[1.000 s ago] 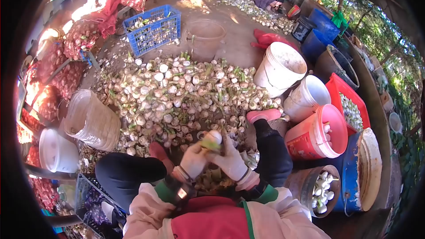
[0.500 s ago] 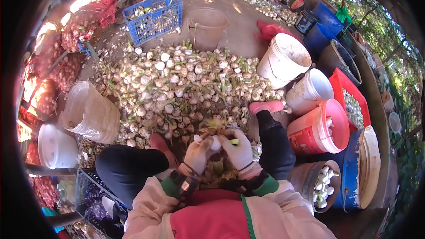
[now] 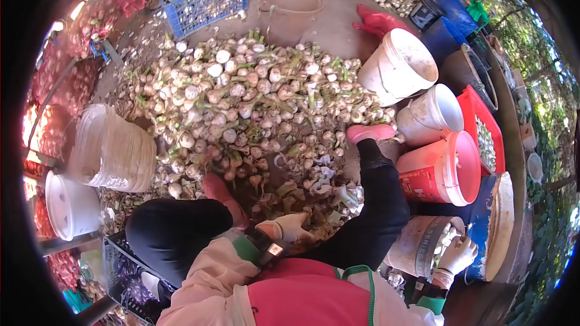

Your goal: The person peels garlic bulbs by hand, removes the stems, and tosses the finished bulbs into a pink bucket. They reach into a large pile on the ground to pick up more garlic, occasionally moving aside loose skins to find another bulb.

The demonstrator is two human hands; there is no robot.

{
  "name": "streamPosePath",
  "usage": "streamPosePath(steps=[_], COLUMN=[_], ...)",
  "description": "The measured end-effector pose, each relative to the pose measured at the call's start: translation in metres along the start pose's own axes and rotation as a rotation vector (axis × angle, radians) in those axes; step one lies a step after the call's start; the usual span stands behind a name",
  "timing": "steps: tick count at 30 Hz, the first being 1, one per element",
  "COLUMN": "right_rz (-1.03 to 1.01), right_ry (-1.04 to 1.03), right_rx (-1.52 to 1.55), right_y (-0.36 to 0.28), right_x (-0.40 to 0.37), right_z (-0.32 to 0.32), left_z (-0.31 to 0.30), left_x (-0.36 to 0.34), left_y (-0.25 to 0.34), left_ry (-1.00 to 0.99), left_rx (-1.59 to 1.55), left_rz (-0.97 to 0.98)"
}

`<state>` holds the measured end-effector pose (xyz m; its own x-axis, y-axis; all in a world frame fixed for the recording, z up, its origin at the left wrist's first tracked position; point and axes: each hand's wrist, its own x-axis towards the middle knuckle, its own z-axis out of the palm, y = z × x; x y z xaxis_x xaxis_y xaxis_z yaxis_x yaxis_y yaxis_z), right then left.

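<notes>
My left hand [image 3: 290,227], in a pale glove, is held low between my knees over a litter of dry peelings [image 3: 326,214]. Its thumb and fingers are apart, with nothing seen between them. At the right, my right hand [image 3: 457,255], also gloved, is at the rim of a worn bucket [image 3: 411,246] that holds white trimmed bulbs [image 3: 444,242]. The fingers of that hand are curled, and anything inside them is hidden. In front of my feet spreads a big heap of garlic-like bulbs [image 3: 241,105] with stems.
A blue crate [image 3: 205,1] and brown tub [image 3: 290,15] stand behind the heap. White buckets [image 3: 399,66], a red bucket [image 3: 432,172], a red tray [image 3: 470,108] and a blue drum [image 3: 480,223] line the right. At left are a stacked tub [image 3: 115,151] and net sacks [image 3: 63,84].
Both hands were together around a pale bulb. The right hand has swung right to the worn bucket; the left has dropped slightly and opened. The view has shifted a little.
</notes>
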<state>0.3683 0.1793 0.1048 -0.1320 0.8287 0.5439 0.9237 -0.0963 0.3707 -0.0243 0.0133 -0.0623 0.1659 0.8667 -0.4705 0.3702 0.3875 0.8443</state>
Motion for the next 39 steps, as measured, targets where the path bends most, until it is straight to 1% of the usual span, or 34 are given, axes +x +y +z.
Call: streamPosePath(steps=[2, 3, 4, 5, 6, 7, 8, 9, 10, 11, 12, 14, 15, 17, 18, 19, 20, 21, 22, 23, 24, 25, 26, 27, 28, 29, 30, 31, 32, 33, 35, 37, 38, 39], right_rz=[0.041, -0.041, -0.177, -0.268, -0.337, -0.436, -0.512, -0.664, -0.803, -0.937, -0.951, -1.005, -1.013, -0.915, -0.851, -0.833, -0.656, -0.476, -0.454, -0.434, -0.503, -0.575, -0.562, -0.740, -0.895, -0.887, -0.843, -0.797, -0.786, -0.779, -0.885, -0.944, -0.868, -0.792], right_ry=[-0.228, -0.242, -0.369, -0.469, -0.516, -0.720, -0.794, -0.817, -0.806, -0.788, -0.800, -0.898, -0.905, -1.060, -1.091, -1.085, -1.125, -1.158, -1.137, -1.108, -1.050, -0.982, -0.960, -0.599, -0.237, -0.213, -0.378, -0.539, -0.303, -0.280, -0.475, -0.395, -0.428, -0.459], right_rx=[0.434, 0.506, 0.864, 1.034, 1.163, 1.361, 1.368, 1.341, 1.238, 1.134, 1.149, 0.748, 0.759, 0.808, 0.827, 0.820, 0.862, 0.896, 1.032, 1.171, 1.336, 1.501, 1.503, 1.449, 1.357, 1.359, 1.295, 1.228, 1.312, 1.322, 1.297, 1.303, 1.392, 1.480], right_y=[-0.043, -0.077, -0.135, -0.191, -0.237, -0.297, -0.352, -0.403, -0.451, -0.489, -0.513, -0.552, -0.560, -0.555, -0.539, -0.523, -0.504, -0.480, -0.450, -0.421, -0.396, -0.376, -0.364, -0.354, -0.345, -0.335, -0.325, -0.316, -0.317, -0.311, -0.294, -0.268, -0.251, -0.236], right_x=[0.011, 0.007, 0.016, 0.014, -0.006, -0.006, -0.017, -0.029, -0.043, -0.057, -0.070, -0.083, -0.086, -0.078, -0.073, -0.070, -0.071, -0.073, -0.073, -0.073, -0.077, -0.079, -0.075, -0.070, -0.066, -0.062, -0.057, -0.053, -0.055, -0.057, -0.064, -0.065, -0.065, -0.062], right_z=[0.000, 0.017, -0.006, -0.014, 0.026, 0.002, -0.008, 0.009, 0.028, 0.044, 0.055, 0.064, 0.071, 0.072, 0.065, 0.058, 0.054, 0.046, 0.027, 0.004, -0.017, -0.035, -0.048, -0.059, -0.068, -0.075, -0.081, -0.085, -0.089, -0.097, -0.115, -0.122, -0.126, -0.129], left_z=[-0.013, -0.020, -0.029, -0.036, -0.011, -0.006, -0.006, -0.004, 0.004, 0.006, 0.007, -0.002, -0.004, -0.012, -0.018, -0.011, 0.003, 0.016, 0.011, -0.006, -0.031, -0.040, 0.023, 0.017, 0.002, -0.009, -0.014, -0.015, -0.015, -0.015, -0.014, -0.016, -0.029, -0.026], left_x=[-0.003, -0.008, -0.013, -0.014, 0.002, 0.002, 0.002, 0.002, 0.008, 0.006, 0.004, 0.004, 0.004, 0.005, 0.005, 0.015, 0.033, 0.045, 0.050, 0.041, 0.019, 0.005, 0.062, 0.054, 0.036, 0.020, 0.011, 0.008, 0.003, -0.002, -0.012, -0.017, -0.001, -0.004], left_y=[0.003, 0.009, 0.016, 0.017, -0.032, -0.042, -0.049, -0.057, -0.073, -0.081, -0.087, -0.096, -0.099, -0.095, -0.090, -0.111, -0.149, -0.167, -0.157, -0.120, -0.062, -0.028, -0.123, -0.101, -0.058, -0.025, -0.013, -0.006, -0.001, 0.004, 0.007, -0.003, -0.060, -0.054], left_ry=[-0.061, -0.059, -0.045, -0.025, 0.145, 0.160, 0.258, 0.353, 0.364, 0.377, 0.414, 0.465, 0.485, 0.495, 0.643, 0.629, 0.758, 0.873, 0.846, 0.822, 0.747, 0.671, 0.810, 0.796, 0.807, 0.819, 0.762, 0.756, 0.840, 0.920, 0.872, 0.775, 0.637, 0.634], left_rx=[-0.043, -0.058, -0.275, -0.492, -0.046, -0.058, 0.010, 0.083, -0.082, -0.084, -0.124, -0.161, -0.391, -0.846, -0.553, -0.550, -0.779, -1.015, -1.295, -1.299, -1.379, -1.452, -1.257, -1.242, -1.336, -1.431, -1.692, -1.677, -1.530, -1.381, -1.399, -1.477, -1.813, -1.805], left_rz=[-0.075, -0.084, -0.212, -0.338, 0.102, 0.088, 0.090, 0.088, -0.076, -0.099, -0.157, -0.228, -0.296, -0.409, -0.364, -0.350, -0.227, -0.101, -0.160, -0.152, -0.176, -0.202, 0.223, 0.243, 0.281, 0.318, 0.391, 0.412, 0.436, 0.459, 0.549, 0.694, 0.159, 0.166])
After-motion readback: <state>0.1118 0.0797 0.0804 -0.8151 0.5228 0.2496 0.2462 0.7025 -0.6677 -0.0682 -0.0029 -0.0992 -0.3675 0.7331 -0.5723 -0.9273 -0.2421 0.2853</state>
